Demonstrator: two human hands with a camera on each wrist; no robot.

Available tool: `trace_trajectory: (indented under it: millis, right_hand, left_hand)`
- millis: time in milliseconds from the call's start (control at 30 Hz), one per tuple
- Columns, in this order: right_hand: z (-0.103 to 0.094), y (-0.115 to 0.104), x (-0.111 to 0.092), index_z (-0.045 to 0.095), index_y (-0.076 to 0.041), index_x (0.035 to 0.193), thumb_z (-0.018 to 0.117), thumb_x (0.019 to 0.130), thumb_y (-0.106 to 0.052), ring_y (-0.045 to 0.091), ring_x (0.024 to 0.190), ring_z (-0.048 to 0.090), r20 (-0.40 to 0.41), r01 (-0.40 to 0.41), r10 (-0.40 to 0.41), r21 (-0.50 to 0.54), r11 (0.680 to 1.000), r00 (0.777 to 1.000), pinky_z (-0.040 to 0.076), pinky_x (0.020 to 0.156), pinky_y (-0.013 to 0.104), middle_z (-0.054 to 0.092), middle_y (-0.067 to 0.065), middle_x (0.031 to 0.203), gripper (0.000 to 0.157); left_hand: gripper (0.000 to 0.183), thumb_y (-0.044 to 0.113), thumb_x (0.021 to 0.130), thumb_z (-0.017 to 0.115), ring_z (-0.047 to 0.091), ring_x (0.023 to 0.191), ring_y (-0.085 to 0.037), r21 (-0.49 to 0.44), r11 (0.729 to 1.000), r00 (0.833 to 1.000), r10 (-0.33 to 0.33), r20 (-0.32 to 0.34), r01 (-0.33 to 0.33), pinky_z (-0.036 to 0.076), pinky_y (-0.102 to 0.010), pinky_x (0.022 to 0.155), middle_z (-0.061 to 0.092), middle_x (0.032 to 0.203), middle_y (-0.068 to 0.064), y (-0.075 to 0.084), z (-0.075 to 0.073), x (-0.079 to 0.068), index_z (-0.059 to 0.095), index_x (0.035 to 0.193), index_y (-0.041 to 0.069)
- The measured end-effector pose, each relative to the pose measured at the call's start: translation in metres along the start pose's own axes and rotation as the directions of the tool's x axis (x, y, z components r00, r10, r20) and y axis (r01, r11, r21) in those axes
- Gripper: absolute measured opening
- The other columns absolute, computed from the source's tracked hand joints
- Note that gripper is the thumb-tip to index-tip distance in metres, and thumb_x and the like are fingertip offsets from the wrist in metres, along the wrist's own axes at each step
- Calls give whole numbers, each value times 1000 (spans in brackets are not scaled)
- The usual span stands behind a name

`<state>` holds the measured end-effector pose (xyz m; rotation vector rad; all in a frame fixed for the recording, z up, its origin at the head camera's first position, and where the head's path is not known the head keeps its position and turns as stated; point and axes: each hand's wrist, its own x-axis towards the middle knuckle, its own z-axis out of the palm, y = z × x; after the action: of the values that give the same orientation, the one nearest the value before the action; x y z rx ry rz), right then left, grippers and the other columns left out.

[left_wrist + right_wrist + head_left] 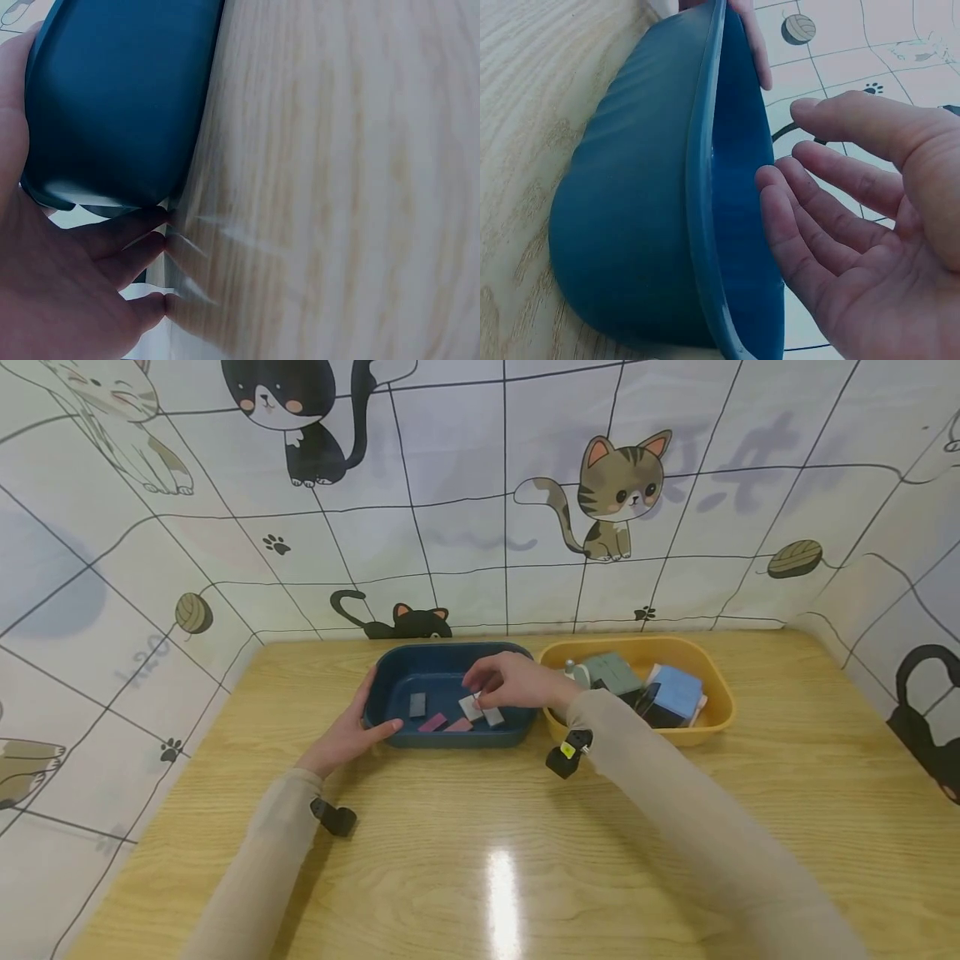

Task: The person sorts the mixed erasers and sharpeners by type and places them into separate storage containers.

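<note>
A dark blue plastic bin [450, 740] stands near the back of the wooden table. My left hand [347, 737] holds its left end, thumb at the front rim and fingers along the outer wall. Over the bin's right half hovers my right hand [517, 681]; in the right wrist view its fingers [840, 217] are loosely bent, thumb apart, with nothing between them. Inside the bin lie small flat pieces: a grey one [417, 705], a magenta one [432, 722], a pink one [459, 725] and several white ones [493, 717], partly hidden under the right hand.
A yellow bin [720, 714] stands close to the right of the blue one, holding a green box [615, 672], a blue packet [677, 693] and dark items. The right forearm crosses its front left corner. Behind the table hangs a cat-printed cloth [465, 552].
</note>
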<state>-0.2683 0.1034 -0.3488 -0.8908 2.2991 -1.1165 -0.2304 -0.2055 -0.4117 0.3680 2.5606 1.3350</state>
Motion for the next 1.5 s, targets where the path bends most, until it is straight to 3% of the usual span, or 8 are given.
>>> trace_trajectory:
  millis: [200,433,667,833,900,1067,1167,1500]
  right_hand:
    - [2,-6,-11,60,1,121,64,89,-5,22,102,62,6,-6,6,21,1000,1000,51,83,32,63,16,115,32]
    - [4,-10,-25,61,0,121,67,89,-6,20,101,61,-2,-43,43,19,999,999,51,85,31,64,14,113,34]
    - [3,-8,-37,60,2,121,68,89,-8,20,96,61,-20,3,-3,3,1000,1000,50,87,33,63,16,112,35]
    - [1,-6,-44,61,1,120,67,89,-6,20,94,61,-31,16,-16,5,1000,999,50,85,33,63,17,112,32]
    - [1,-4,-46,61,1,120,67,89,-6,20,95,61,-31,25,-25,2,1000,999,51,85,33,62,17,112,32]
    - [-1,-2,-51,61,2,119,67,89,-7,20,96,60,-43,38,-39,-12,999,998,50,88,35,61,18,114,32]
    - [-1,-1,-55,61,2,118,67,89,-6,20,95,60,-54,35,-36,-14,999,998,50,88,35,62,16,114,32]
    - [-4,6,-70,62,-1,119,69,88,-8,18,93,60,-85,18,-18,-4,1000,996,51,83,36,62,8,110,32]
  left_hand:
    - [96,31,93,66,-1,145,-34,5,1000,1000,10,-11,-10,11,-60,111,-6,161,-6,-10,1,3,-7,155,29]
    - [96,32,93,65,0,145,-34,17,1000,1000,21,-9,-21,10,-60,111,-5,161,-8,-9,1,3,-6,156,26]
    - [96,31,93,66,0,145,-35,17,1000,1000,10,-5,-9,11,-60,110,-6,161,-9,-7,1,1,-7,156,27]
    - [94,23,93,65,0,144,-40,8,1000,1000,-4,6,4,10,-62,110,-6,160,-16,15,-1,-7,-5,156,14]
    - [94,22,93,65,-1,144,-41,8,1000,1000,-12,9,12,10,-62,110,-6,160,-17,15,-2,-7,-5,156,13]
    - [97,31,92,67,0,144,-38,24,1000,1000,-4,-2,4,11,-62,110,-7,161,-11,-7,0,1,-7,156,25]
    - [97,30,93,66,0,144,-37,22,1000,1000,-2,-2,2,11,-61,110,-7,161,-10,-7,1,1,-7,156,25]
    - [92,18,94,64,0,143,-43,2,1000,1000,-12,16,12,10,-62,110,-5,159,-21,33,-2,-14,-4,155,8]
